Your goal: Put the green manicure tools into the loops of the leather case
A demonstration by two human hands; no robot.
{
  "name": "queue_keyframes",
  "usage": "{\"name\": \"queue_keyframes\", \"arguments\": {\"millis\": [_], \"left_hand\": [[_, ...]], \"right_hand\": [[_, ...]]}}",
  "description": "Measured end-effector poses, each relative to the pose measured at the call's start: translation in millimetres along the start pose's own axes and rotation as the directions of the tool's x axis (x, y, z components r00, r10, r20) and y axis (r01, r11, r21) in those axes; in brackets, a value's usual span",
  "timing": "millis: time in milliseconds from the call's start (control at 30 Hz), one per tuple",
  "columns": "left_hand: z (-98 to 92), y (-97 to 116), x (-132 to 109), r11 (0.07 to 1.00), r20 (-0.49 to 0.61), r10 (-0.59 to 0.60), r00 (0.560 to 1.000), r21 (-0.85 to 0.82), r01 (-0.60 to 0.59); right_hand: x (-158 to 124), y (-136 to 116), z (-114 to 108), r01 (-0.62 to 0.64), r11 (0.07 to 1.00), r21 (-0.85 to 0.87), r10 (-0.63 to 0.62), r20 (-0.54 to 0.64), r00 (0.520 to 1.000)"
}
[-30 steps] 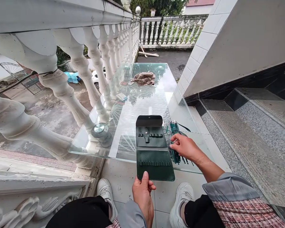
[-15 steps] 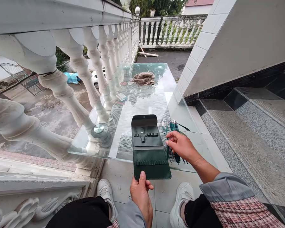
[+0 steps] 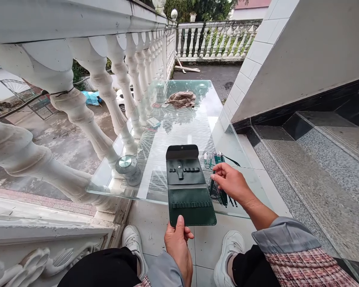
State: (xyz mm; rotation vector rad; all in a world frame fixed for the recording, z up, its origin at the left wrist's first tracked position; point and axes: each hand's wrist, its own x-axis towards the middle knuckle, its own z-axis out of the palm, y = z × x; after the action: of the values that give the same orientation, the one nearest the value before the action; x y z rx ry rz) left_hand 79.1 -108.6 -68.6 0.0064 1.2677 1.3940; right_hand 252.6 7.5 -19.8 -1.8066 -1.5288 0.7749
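Observation:
A dark green manicure case lies unfolded on the glass table, its near end overhanging the edge. Rows of small loops cross both panels, and a snap strap sits on the far panel. My left hand pinches the case's near edge, thumb on top. Right of the case, my right hand is closed, thumb against fingers, on a slim dark green tool that points down. Small scissors with green handles lie just beyond it. Several more green and metal tools are partly hidden beneath this hand.
The glass table rests on round metal-topped supports. A crumpled brown cloth and a small card-like packet lie farther back. White balusters line the left; stone steps rise on the right.
My right hand has shifted slightly to the right and turned a little, the slim tool still in its fingers. The left hand and the case stay practically in place.

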Motion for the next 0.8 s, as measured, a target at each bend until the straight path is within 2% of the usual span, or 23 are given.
{"name": "queue_keyframes", "arguments": {"millis": [200, 300, 400, 567, 667, 800], "left_hand": [[-1.7, 0, 1, 1.0, 0.019, -0.02, 1.0, 0.02, 0.02], [-1.7, 0, 1, 0.999, 0.019, -0.027, 0.999, 0.027, 0.026], [-1.3, 0, 1, 0.999, 0.024, -0.027, 0.999, 0.033, 0.027], [-1.7, -2, 3, 0.999, 0.026, -0.028, 0.999, 0.037, 0.027], [-2.6, -3, 3, 0.998, 0.019, -0.038, 0.999, 0.051, 0.037], [-3.2, -3, 2, 0.997, 0.014, -0.047, 0.999, 0.06, 0.046]], "right_hand": [[1, -6, -8, 0.062, 0.989, -0.136, -0.085, -0.17, 0.982], [1, -7, -14, 0.054, 0.992, -0.109, -0.075, -0.194, 0.978], [1, -6, -13, 0.01, 1.0, 0.029, -0.006, -0.124, 0.992], [1, 0, -4, -0.115, 0.982, 0.147, 0.098, 0.115, 0.988], [2, 4, 0, -0.112, 0.993, 0.046, 0.103, 0.173, 0.979], [1, 3, -2, -0.03, 0.984, -0.178, 0.048, 0.097, 0.994]]}}
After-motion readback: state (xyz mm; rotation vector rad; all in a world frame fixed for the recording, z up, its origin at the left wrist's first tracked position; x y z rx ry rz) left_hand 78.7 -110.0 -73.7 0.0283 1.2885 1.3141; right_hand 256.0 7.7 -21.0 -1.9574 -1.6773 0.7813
